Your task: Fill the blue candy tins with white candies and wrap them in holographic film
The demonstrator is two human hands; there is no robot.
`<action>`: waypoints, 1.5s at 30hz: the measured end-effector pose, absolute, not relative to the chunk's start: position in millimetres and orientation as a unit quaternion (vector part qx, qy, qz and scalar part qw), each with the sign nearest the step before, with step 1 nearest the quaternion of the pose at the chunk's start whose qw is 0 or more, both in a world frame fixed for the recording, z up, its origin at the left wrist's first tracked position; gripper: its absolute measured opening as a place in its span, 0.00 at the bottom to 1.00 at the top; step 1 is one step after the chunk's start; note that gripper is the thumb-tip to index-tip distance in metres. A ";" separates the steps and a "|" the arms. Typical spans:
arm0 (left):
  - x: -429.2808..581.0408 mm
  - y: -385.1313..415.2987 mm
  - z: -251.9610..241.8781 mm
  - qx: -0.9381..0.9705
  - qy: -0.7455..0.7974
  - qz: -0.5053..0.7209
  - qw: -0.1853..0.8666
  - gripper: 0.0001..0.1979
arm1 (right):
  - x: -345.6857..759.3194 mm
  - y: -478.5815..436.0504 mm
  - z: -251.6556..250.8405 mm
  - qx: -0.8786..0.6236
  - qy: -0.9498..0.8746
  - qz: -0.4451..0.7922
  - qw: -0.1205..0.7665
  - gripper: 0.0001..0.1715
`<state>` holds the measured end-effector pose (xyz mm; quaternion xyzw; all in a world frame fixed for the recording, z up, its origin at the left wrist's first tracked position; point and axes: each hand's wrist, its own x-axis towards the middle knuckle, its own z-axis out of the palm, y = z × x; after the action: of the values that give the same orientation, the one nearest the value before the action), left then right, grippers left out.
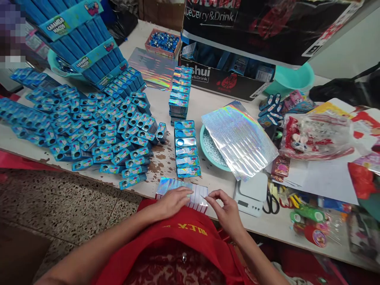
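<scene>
At the table's front edge lies a block of small white segments side by side, with a shiny holographic sheet (170,184) over its left part. My left hand (175,201) rests flat across the middle of this block, fingers stretched out. By its right end my right hand (228,209) pinches thumb and forefinger together; what is between them is too small to make out. Just behind the block stands a row of blue candy boxes (187,151) with round holes in their tops. One box there has a plain silvery top.
Many blue boxes (89,118) crowd the left side. A turquoise bowl (207,149) of white pellets sits under silver holographic sheets (242,138). On the right are a small scale (252,194), scissors (271,201) and bagged toys. Behind stands a large black carton (219,81).
</scene>
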<state>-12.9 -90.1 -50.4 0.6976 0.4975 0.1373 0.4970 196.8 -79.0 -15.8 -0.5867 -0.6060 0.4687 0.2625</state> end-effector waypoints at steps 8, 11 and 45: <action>-14.4 -63.6 22.2 0.563 0.531 0.330 0.540 0.13 | 164.7 -43.9 36.6 -0.514 -0.594 0.529 0.322 0.08; -20.7 -49.7 16.0 0.517 0.569 0.328 0.549 0.13 | 140.5 -25.7 23.6 -0.527 -0.578 0.511 0.355 0.08; -53.4 -8.3 -71.8 0.638 0.691 0.246 0.234 0.23 | 88.0 80.9 -34.7 -0.637 -0.603 0.354 0.324 0.17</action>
<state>-53.4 -8.3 -71.8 0.6378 0.6913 0.2459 0.2341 88.0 80.9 -34.7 -0.6373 -0.6030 0.3537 0.3242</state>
